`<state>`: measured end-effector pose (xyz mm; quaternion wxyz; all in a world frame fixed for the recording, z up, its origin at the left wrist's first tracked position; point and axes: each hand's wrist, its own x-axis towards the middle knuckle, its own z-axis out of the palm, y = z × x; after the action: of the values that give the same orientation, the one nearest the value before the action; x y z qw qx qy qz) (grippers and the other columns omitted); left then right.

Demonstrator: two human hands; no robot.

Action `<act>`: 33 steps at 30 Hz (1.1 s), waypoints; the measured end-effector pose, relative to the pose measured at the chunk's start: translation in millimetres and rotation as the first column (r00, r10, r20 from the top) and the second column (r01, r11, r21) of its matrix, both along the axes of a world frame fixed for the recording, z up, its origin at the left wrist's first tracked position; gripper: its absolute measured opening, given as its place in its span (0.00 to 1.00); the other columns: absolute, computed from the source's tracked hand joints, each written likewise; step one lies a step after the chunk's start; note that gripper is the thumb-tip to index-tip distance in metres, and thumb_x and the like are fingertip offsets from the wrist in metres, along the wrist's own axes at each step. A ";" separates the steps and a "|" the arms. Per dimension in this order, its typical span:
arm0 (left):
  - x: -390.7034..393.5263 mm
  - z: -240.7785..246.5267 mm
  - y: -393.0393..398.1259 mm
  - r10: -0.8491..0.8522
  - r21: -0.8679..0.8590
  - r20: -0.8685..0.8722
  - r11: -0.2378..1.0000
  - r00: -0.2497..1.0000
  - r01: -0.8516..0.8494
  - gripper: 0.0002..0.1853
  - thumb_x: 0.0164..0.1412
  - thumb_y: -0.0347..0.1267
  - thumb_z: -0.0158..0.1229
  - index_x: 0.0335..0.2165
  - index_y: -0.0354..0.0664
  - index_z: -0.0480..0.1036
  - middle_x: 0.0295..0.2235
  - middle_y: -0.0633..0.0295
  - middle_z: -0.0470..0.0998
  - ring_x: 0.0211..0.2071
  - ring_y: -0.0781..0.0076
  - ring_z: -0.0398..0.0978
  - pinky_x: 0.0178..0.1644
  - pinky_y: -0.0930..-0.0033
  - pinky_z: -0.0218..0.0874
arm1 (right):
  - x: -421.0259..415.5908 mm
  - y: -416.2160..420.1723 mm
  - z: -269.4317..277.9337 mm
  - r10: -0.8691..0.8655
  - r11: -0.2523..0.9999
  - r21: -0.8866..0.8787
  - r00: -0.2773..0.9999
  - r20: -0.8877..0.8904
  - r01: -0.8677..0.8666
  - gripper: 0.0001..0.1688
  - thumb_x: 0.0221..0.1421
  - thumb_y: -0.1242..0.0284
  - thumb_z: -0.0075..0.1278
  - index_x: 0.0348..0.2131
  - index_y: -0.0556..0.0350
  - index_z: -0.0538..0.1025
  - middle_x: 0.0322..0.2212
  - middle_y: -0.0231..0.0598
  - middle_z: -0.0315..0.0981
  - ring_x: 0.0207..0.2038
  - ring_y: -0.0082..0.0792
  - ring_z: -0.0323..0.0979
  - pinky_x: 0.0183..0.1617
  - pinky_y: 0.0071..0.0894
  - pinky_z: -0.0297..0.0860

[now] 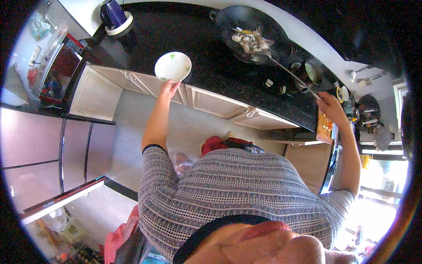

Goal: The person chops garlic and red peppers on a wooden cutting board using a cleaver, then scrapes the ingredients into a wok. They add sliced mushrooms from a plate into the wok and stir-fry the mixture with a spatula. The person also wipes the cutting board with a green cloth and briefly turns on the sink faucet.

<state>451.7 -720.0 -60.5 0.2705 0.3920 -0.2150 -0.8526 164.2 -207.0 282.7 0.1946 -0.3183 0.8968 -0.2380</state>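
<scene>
My left hand [168, 88] grips the near rim of a white bowl [173, 66] with green decoration, over the counter's front edge. The bowl's inside shows no food. At the far right, my right hand [330, 107] is closed around the long metal handle of a cooking utensil [294, 76]. Its head reaches into a large dark wok [227, 24] and lies against the food, partly hidden. Pale sliced pieces [250, 41], possibly mushrooms, with a bit of yellow, are gathered in the wok.
A dark blue electric kettle [113, 16] stands on a white base at the back left of the black countertop [158, 26]. Glass containers [311, 71] stand right of the wok. A wooden cutting board [324, 128] with food scraps lies below my right hand. Cabinet doors [217, 102] line the counter's front.
</scene>
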 end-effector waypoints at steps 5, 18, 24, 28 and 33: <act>-14.8 -5.7 -12.6 0.041 -0.023 0.058 0.999 0.997 -0.040 0.20 0.50 0.18 0.45 0.45 0.31 0.58 0.41 0.46 0.67 0.37 0.53 0.71 0.37 0.63 0.72 | -1.2 -57.4 -52.6 0.058 0.981 0.192 0.948 -0.312 0.003 0.20 0.52 0.64 0.47 0.41 0.57 0.71 0.28 0.48 0.73 0.32 0.41 0.72 0.38 0.35 0.67; 65.4 -56.3 102.5 -0.161 -0.177 0.169 0.966 0.972 0.190 0.03 0.53 0.31 0.49 0.25 0.45 0.67 0.19 0.65 0.68 0.20 0.76 0.68 0.21 0.76 0.61 | -52.8 -99.9 -101.5 -0.307 0.843 -0.309 0.866 0.396 0.440 0.11 0.55 0.64 0.45 0.34 0.52 0.69 0.13 0.26 0.59 0.08 0.18 0.51 0.09 0.21 0.46; 172.7 -168.8 251.5 -0.109 0.641 -0.318 0.707 0.942 0.298 0.09 0.55 0.35 0.47 0.22 0.44 0.67 0.18 0.65 0.66 0.20 0.70 0.66 0.25 0.69 0.60 | -56.7 -116.8 -137.3 -0.303 0.797 -0.263 0.736 0.606 0.544 0.11 0.56 0.62 0.44 0.28 0.49 0.67 0.13 0.27 0.59 0.09 0.20 0.50 0.10 0.22 0.48; 221.4 -189.0 302.5 -0.367 -0.146 0.863 0.478 0.348 0.866 0.09 0.53 0.35 0.48 0.22 0.43 0.68 0.19 0.63 0.68 0.21 0.66 0.67 0.25 0.67 0.60 | -49.3 -118.0 -124.9 -0.006 0.827 -0.265 0.479 0.878 0.496 0.11 0.55 0.62 0.45 0.26 0.47 0.63 0.14 0.27 0.58 0.10 0.16 0.51 0.10 0.18 0.46; 235.6 -183.0 313.4 -0.185 -0.120 0.971 0.180 0.153 0.976 0.08 0.52 0.35 0.50 0.22 0.42 0.68 0.21 0.59 0.69 0.23 0.62 0.68 0.25 0.64 0.61 | -13.9 -81.1 -91.7 -0.013 0.869 -0.283 0.589 0.808 0.407 0.10 0.58 0.65 0.41 0.34 0.51 0.66 0.15 0.26 0.57 0.10 0.14 0.49 0.11 0.15 0.45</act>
<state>687.3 -406.6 -243.4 -0.1567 0.4103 -0.8120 -0.3843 150.2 -288.1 191.0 0.4585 -0.1055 0.6735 -0.5701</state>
